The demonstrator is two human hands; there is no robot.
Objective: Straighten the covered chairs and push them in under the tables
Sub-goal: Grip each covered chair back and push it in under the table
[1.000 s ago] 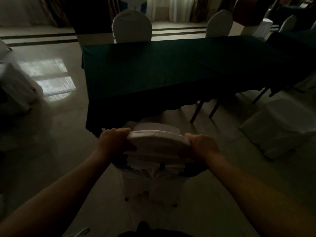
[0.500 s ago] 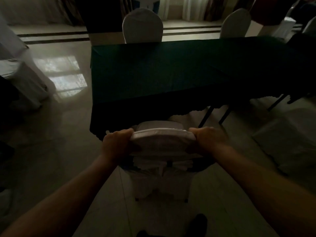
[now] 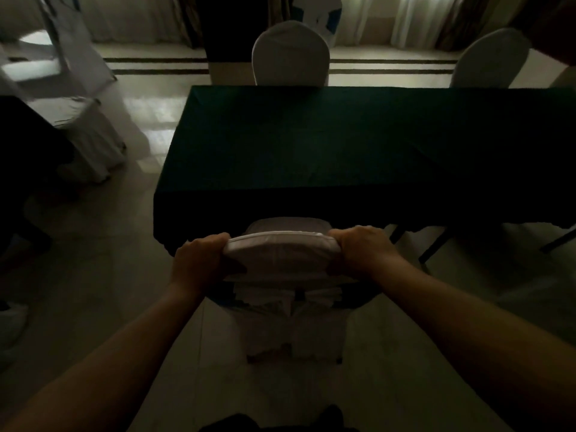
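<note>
A white covered chair (image 3: 282, 254) stands directly in front of me, its seat partly under the near edge of a table with a dark green cloth (image 3: 358, 145). My left hand (image 3: 199, 260) grips the left end of the chair's back top. The right end of the same top is held by my right hand (image 3: 363, 249). A sash is tied in a bow on the chair's back, below my hands.
Two more white covered chairs (image 3: 291, 54) (image 3: 489, 59) stand at the table's far side. Another covered chair (image 3: 81, 129) sits on the shiny floor at the left, beside a dark table edge (image 3: 28, 145). Black table legs (image 3: 433, 244) show at the right.
The chair has slid forward, so more of its seat lies under the cloth. I have stepped closer and my view has swung left, squaring up with the table. Both hands kept their grip.
</note>
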